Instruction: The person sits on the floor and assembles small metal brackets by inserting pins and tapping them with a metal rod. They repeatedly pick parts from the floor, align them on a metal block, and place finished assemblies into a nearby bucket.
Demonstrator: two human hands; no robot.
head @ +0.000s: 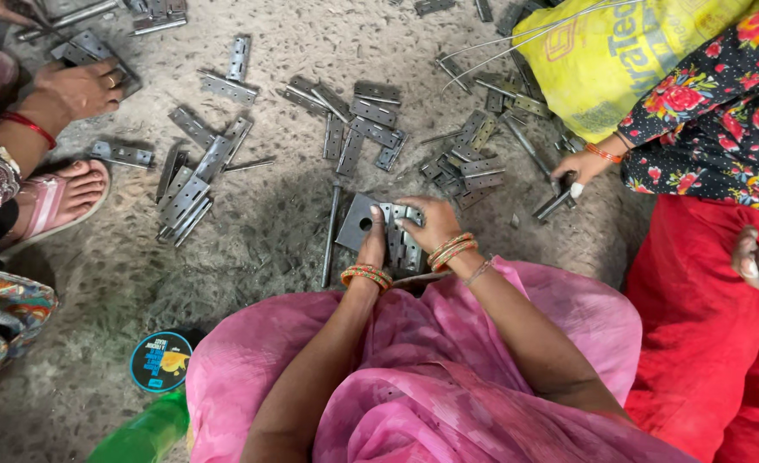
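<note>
Your lap is draped in pink cloth (431, 386), orange bangles (367, 275) ring both your wrists, and the hinge plates (394, 236) under your fingers are dull grey steel, like the hinges (362, 120) scattered across the speckled grey floor (251, 231). At upper right you see a yellow sack (620, 60) beside a dark sleeve (722, 120) patterned with red flowers, with plain red cloth (705, 343) below it. At lower left sit a green bottle (144, 433) and a round blue-and-yellow lid (161, 362), while at left a red thread (30, 127) circles a wrist above a pink sandal (49, 206).
</note>
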